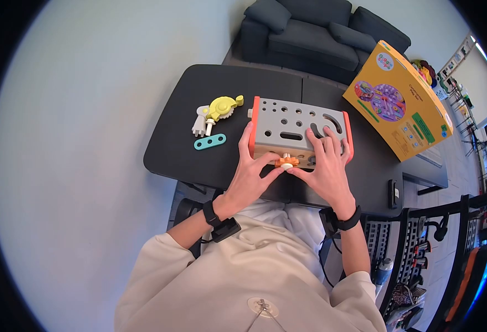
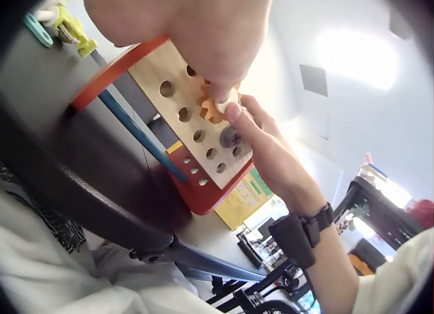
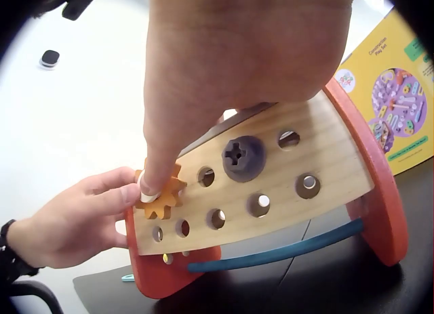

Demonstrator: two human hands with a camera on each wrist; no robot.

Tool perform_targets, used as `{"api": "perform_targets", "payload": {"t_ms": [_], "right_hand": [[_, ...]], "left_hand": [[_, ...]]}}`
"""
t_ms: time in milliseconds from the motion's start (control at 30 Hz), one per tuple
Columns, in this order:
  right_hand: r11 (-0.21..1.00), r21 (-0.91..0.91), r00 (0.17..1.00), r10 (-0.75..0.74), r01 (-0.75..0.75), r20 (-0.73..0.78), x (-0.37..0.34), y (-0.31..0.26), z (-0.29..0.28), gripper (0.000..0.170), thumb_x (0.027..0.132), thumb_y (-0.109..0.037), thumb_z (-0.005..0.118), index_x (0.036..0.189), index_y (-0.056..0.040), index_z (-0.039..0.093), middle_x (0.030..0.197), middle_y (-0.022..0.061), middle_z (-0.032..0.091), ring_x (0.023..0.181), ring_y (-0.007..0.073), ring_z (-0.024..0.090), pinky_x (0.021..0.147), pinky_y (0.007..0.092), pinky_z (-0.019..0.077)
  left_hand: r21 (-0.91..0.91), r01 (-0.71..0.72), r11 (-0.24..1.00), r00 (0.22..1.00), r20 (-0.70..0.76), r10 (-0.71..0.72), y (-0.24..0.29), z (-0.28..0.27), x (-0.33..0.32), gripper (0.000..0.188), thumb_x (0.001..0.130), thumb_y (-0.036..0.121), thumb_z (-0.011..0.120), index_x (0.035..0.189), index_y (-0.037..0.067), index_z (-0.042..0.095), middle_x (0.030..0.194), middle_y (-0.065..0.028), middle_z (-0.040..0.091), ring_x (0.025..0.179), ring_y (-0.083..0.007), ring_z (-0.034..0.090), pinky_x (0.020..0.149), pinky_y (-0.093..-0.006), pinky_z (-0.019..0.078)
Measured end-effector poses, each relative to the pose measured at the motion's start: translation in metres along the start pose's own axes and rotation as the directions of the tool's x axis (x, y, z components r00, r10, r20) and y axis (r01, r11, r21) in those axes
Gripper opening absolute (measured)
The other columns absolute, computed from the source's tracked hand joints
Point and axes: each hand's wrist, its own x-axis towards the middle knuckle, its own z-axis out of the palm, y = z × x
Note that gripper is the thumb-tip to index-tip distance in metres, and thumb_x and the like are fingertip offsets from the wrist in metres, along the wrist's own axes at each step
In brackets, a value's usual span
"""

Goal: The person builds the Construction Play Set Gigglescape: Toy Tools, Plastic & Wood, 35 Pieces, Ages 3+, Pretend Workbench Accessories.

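A toy workbench with a grey holed top [image 1: 299, 113], red ends and a wooden front panel [image 3: 291, 185] lies on its side of the table nearest the person. On that panel sits an orange gear [image 1: 295, 161] around a white peg [image 3: 144, 186]. The left hand [image 1: 248, 174] pinches at the gear's left edge with thumb and finger, another finger along the red end. The right hand [image 1: 331, 171] presses its thumb on the white peg, fingers spread over the grey top. A dark grey cross-slotted screw head [image 3: 244, 159] sits in the panel beside the gear.
Left of the workbench, on the black table [image 1: 171, 138], lie a yellow toy piece [image 1: 221, 107], a white piece [image 1: 201, 122] and a teal three-hole strip [image 1: 210, 142]. A yellow box [image 1: 393, 99] stands at the right. A small black object [image 1: 392, 193] lies near the right edge.
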Motion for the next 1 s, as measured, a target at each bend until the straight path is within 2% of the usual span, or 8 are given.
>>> {"api": "perform_targets", "payload": {"t_ms": [100, 333, 533, 600, 800, 933, 1000], "right_hand": [[1.0, 0.002, 1.0, 0.002, -0.002, 0.0, 0.001, 0.0, 0.0, 0.095, 0.078, -0.053, 0.092, 0.153, -0.0093, 0.053, 0.129, 0.0144, 0.061, 0.15, 0.0356, 0.042, 0.121, 0.0623, 0.0215], [0.999, -0.005, 0.999, 0.035, -0.035, -0.013, 0.003, -0.002, 0.006, 0.095, 0.076, -0.051, 0.093, 0.151, -0.0094, 0.054, 0.127, 0.0139, 0.062, 0.149, 0.0343, 0.042, 0.12, 0.0621, 0.0221], [0.999, -0.003, 0.998, 0.037, -0.037, -0.049, 0.003, 0.0, 0.01, 0.093, 0.075, -0.051, 0.094, 0.149, -0.0096, 0.056, 0.126, 0.0135, 0.062, 0.147, 0.0339, 0.044, 0.119, 0.0618, 0.0229], [0.999, 0.0, 0.998, 0.044, -0.044, -0.05, 0.002, 0.0, 0.012, 0.093, 0.074, -0.051, 0.094, 0.149, -0.0096, 0.056, 0.126, 0.0134, 0.063, 0.146, 0.0338, 0.044, 0.119, 0.0615, 0.0232], [0.998, -0.011, 0.996, 0.057, -0.058, -0.071, 0.005, 0.0, 0.018, 0.091, 0.074, -0.049, 0.094, 0.147, -0.0097, 0.057, 0.127, 0.013, 0.063, 0.145, 0.0337, 0.046, 0.119, 0.0608, 0.0239], [0.998, -0.028, 0.996, 0.047, -0.05, -0.079, 0.006, 0.0, 0.014, 0.09, 0.076, -0.05, 0.093, 0.148, -0.0099, 0.057, 0.129, 0.0131, 0.062, 0.144, 0.0336, 0.047, 0.119, 0.0605, 0.0241], [0.999, -0.024, 0.996, 0.025, -0.027, -0.088, 0.008, 0.005, 0.014, 0.089, 0.077, -0.051, 0.093, 0.148, -0.0101, 0.057, 0.13, 0.0129, 0.062, 0.144, 0.0335, 0.047, 0.119, 0.0601, 0.0245]], "left_hand": [[0.006, 0.011, 1.0, 1.0, 0.004, -0.011, 0.0, -0.002, 0.002, 0.024, 0.089, 0.013, 0.087, 0.11, 0.01, 0.076, 0.173, -0.0279, 0.009, 0.162, -0.0467, 0.021, 0.123, -0.0506, 0.0415], [0.014, 0.05, 0.999, 0.999, -0.009, -0.049, -0.002, 0.001, 0.004, 0.02, 0.091, 0.015, 0.087, 0.106, 0.008, 0.075, 0.174, -0.0264, 0.01, 0.161, -0.0454, 0.026, 0.119, -0.0503, 0.0458], [0.033, 0.053, 0.998, 0.996, -0.077, -0.05, 0.0, 0.009, 0.004, 0.02, 0.091, 0.015, 0.087, 0.104, 0.008, 0.075, 0.174, -0.0245, 0.015, 0.158, -0.042, 0.033, 0.115, -0.0491, 0.0483], [0.105, 0.045, 0.994, 0.994, -0.1, -0.034, 0.003, 0.008, 0.006, 0.019, 0.09, 0.014, 0.087, 0.103, 0.007, 0.075, 0.173, -0.0239, 0.018, 0.157, -0.0404, 0.037, 0.113, -0.0481, 0.0492], [0.211, 0.031, 0.977, 0.991, -0.135, -0.002, 0.002, 0.013, 0.007, 0.02, 0.089, 0.013, 0.088, 0.103, 0.006, 0.075, 0.172, -0.0252, 0.022, 0.157, -0.0427, 0.034, 0.116, -0.0491, 0.0443], [0.18, 0.045, 0.983, 0.991, -0.129, -0.022, 0.005, 0.012, 0.01, 0.02, 0.089, 0.013, 0.088, 0.102, 0.006, 0.075, 0.171, -0.026, 0.023, 0.158, -0.0436, 0.032, 0.118, -0.0501, 0.042], [0.203, 0.03, 0.979, 0.994, -0.105, -0.009, 0.002, 0.011, 0.01, 0.024, 0.09, 0.012, 0.087, 0.109, 0.007, 0.073, 0.172, -0.0247, 0.023, 0.157, -0.0433, 0.034, 0.119, -0.0493, 0.0422]]}}
